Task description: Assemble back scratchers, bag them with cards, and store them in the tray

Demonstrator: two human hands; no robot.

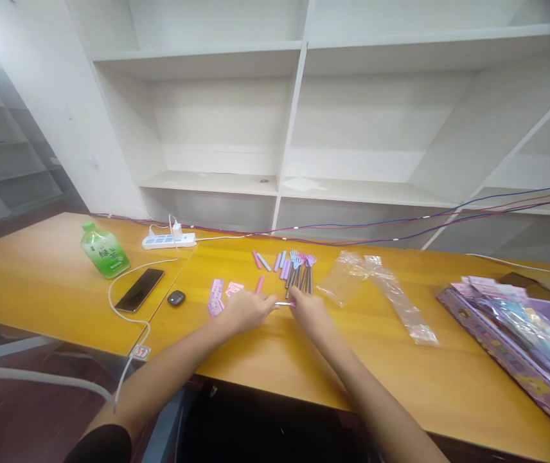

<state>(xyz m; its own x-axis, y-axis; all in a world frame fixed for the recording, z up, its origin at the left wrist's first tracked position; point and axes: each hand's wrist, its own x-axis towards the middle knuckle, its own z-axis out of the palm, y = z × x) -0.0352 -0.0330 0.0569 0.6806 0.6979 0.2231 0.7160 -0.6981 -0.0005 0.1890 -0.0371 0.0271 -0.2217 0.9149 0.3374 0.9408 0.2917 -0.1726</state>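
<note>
My left hand (252, 310) and my right hand (311, 313) are both closed on a back scratcher (283, 303), held level between them just above the table. Its thin silver rod shows in the gap, with a bit of pink at my right fingers; the rest is hidden by my hands. Just beyond my right hand lies a bunch of back scratchers (299, 276) with dark metal rods and blue, pink and purple hand-shaped heads. Loose coloured handle tubes (277, 262) lie left of them. One pink tube (260, 284) and several printed cards (216, 296) are near my left hand.
Clear plastic bags (385, 286) lie to the right. A purple printed box (501, 347) of packaged items stands at far right. On the left are a phone (140, 289), a small black device (176, 298), a green bottle (105, 251), a power strip (169, 241) and a white cable (111, 292).
</note>
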